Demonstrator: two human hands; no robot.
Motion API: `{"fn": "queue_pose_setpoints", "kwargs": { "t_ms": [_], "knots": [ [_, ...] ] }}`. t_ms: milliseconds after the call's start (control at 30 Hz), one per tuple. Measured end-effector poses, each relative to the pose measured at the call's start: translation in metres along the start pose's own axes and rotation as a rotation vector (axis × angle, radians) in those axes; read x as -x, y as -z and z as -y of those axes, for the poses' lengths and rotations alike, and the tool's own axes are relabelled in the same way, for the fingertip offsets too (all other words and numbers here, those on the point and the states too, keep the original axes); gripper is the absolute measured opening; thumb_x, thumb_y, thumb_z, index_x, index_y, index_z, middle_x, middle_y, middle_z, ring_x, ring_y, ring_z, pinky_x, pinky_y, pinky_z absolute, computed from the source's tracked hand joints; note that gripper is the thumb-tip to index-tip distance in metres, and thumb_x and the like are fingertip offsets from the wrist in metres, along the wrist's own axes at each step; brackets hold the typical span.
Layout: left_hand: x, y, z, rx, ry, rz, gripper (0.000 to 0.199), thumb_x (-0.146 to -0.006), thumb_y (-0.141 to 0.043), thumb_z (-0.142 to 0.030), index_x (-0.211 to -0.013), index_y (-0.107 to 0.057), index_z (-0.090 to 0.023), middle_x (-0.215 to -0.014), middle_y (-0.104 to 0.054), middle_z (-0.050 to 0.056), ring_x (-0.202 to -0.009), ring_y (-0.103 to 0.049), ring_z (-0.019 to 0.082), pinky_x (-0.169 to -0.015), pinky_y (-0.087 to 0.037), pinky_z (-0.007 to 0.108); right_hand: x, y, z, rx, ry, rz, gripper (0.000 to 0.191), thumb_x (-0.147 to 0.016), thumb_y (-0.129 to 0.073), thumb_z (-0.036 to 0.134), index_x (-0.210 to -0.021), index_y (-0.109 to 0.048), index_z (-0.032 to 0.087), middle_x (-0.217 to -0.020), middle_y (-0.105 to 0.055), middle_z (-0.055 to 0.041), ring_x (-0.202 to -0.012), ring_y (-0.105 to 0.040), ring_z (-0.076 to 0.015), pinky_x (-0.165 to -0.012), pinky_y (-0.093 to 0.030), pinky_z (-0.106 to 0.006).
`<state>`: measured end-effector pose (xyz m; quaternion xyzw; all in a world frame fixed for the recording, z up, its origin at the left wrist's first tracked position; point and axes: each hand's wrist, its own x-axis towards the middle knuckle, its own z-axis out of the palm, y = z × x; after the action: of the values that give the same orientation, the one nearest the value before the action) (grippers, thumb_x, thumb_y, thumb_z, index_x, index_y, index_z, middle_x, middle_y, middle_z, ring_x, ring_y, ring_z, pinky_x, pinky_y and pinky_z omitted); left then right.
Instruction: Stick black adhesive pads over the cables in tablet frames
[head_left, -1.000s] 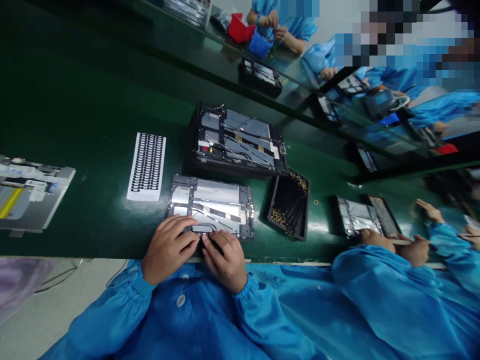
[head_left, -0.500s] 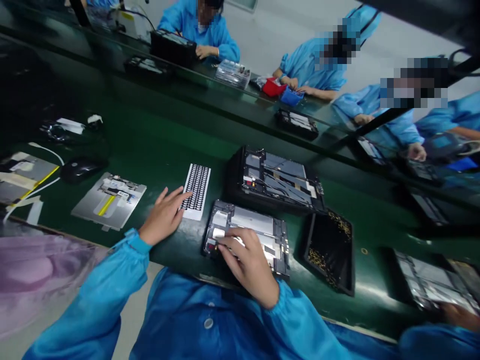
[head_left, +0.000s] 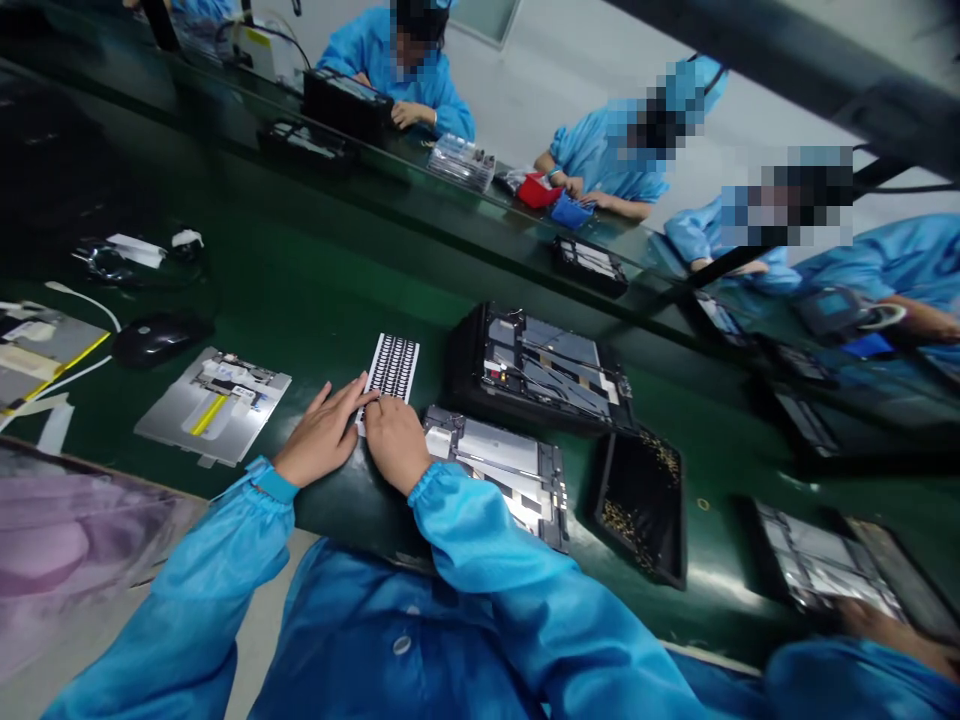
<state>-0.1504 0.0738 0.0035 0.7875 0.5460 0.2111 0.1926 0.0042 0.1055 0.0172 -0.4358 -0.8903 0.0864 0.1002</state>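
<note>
Now the right hand (head_left: 396, 440) is at the white sheet (head_left: 396, 365) with rows of black pieces; half a second ago it was over the flat device (head_left: 495, 445). So both hands are at the sheet, and I judge that the work is now there. The left hand (head_left: 321, 435) is spread and grasps nothing, its fingertips at the sheet's edge. The right fingers bend down over the lower part; whether they pinch a piece, I cannot tell. The device lies just right of the sheet, partly under the right sleeve (head_left: 487, 525).
</note>
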Motion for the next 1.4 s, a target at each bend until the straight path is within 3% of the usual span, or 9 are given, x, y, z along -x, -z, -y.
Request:
{"fn": "queue_pose_setpoints", "kwargs": {
  "t_ms": [133, 233, 300, 400, 533, 633, 800, 967, 1400],
  "knots": [
    [-0.003, 0.000, 0.009, -0.035, -0.001, 0.003, 0.066, -0.095, -0.036, -0.022, -0.158, -0.016, -0.019, -0.154, -0.046, 0.011, -0.148, -0.034, 0.025, -0.123, -0.022, 0.059, 0.022, 0.039, -0.018, -0.178, 0.008, -0.047, 0.013, -0.100, -0.046, 0.015, -0.099, -0.059, 0.015, -0.095, -0.063, -0.0082, -0.092, -0.060, -0.0190, -0.083, -0.049, -0.031],
    [-0.002, 0.004, 0.010, -0.042, -0.044, -0.057, 0.056, -0.099, -0.037, -0.028, -0.154, -0.030, -0.025, -0.160, -0.038, 0.006, -0.149, -0.034, 0.027, -0.123, -0.025, 0.056, 0.083, 0.082, -0.052, -0.466, -0.009, -0.225, 0.014, -0.103, -0.042, 0.020, -0.095, -0.054, 0.020, -0.094, -0.057, -0.0047, -0.091, -0.056, -0.0172, -0.081, -0.048, -0.030],
    [0.002, 0.007, -0.003, -0.051, -0.052, -0.186, 0.049, -0.101, -0.041, -0.032, -0.150, -0.038, -0.026, -0.159, -0.040, 0.004, -0.148, -0.035, 0.027, -0.124, -0.025, 0.055, 0.136, 0.102, -0.073, -0.474, -0.083, -0.288, 0.012, -0.103, -0.042, 0.020, -0.095, -0.052, 0.021, -0.094, -0.054, -0.0047, -0.092, -0.054, -0.0185, -0.084, -0.046, -0.034],
    [0.013, 0.001, -0.053, -0.004, -0.082, -0.390, 0.035, -0.098, -0.056, -0.032, -0.132, -0.056, -0.025, -0.143, -0.057, 0.003, -0.139, -0.048, 0.027, -0.121, -0.032, 0.052, 0.208, 0.106, -0.094, -0.371, -0.237, -0.250, 0.010, -0.102, -0.043, 0.017, -0.099, -0.052, 0.022, -0.103, -0.053, -0.0076, -0.101, -0.054, -0.0209, -0.091, -0.046, -0.039],
    [0.022, -0.039, -0.145, 0.051, -0.296, -0.293, 0.011, -0.095, -0.061, -0.024, -0.105, -0.066, -0.024, -0.112, -0.072, 0.000, -0.117, -0.063, 0.022, -0.116, -0.039, 0.047, 0.256, 0.079, -0.101, -0.288, -0.311, -0.185, 0.013, -0.101, -0.044, 0.014, -0.107, -0.053, 0.022, -0.115, -0.056, -0.0105, -0.111, -0.054, -0.0221, -0.096, -0.048, -0.041],
    [0.016, -0.081, -0.187, 0.054, -0.360, -0.229, 0.010, -0.096, -0.058, -0.019, -0.100, -0.066, -0.020, -0.109, -0.073, 0.002, -0.117, -0.064, 0.022, -0.116, -0.040, 0.045, 0.261, 0.065, -0.100, -0.212, -0.327, -0.215, 0.014, -0.102, -0.044, 0.014, -0.109, -0.053, 0.020, -0.118, -0.057, -0.0120, -0.112, -0.054, -0.0219, -0.097, -0.049, -0.040],
    [0.001, -0.122, -0.190, 0.048, -0.398, -0.218, 0.009, -0.095, -0.058, -0.017, -0.098, -0.066, -0.018, -0.105, -0.073, 0.004, -0.118, -0.064, 0.022, -0.115, -0.043, 0.043, 0.254, 0.065, -0.100, -0.142, -0.294, -0.205, 0.015, -0.104, -0.042, 0.017, -0.107, -0.057, 0.019, -0.111, -0.062, -0.0107, -0.104, -0.057, -0.0208, -0.093, -0.050, -0.037],
    [0.000, -0.122, -0.183, 0.096, -0.423, -0.232, 0.012, -0.096, -0.056, -0.015, -0.095, -0.068, -0.020, -0.104, -0.074, 0.002, -0.117, -0.066, 0.020, -0.109, -0.049, 0.036, 0.252, 0.067, -0.101, -0.006, -0.295, -0.144, 0.017, -0.105, -0.044, 0.021, -0.104, -0.060, 0.018, -0.110, -0.066, -0.0090, -0.098, -0.056, -0.0225, -0.086, -0.047, -0.037],
    [0.001, -0.125, -0.181, 0.088, -0.446, -0.228, 0.009, -0.094, -0.059, -0.013, -0.098, -0.066, -0.018, -0.107, -0.073, 0.004, -0.119, -0.065, 0.021, -0.111, -0.047, 0.037, 0.251, 0.065, -0.098, 0.047, -0.307, -0.094, 0.017, -0.104, -0.047, 0.020, -0.110, -0.062, 0.019, -0.115, -0.067, -0.0081, -0.104, -0.055, -0.0217, -0.092, -0.043, -0.035]
  ]
}}
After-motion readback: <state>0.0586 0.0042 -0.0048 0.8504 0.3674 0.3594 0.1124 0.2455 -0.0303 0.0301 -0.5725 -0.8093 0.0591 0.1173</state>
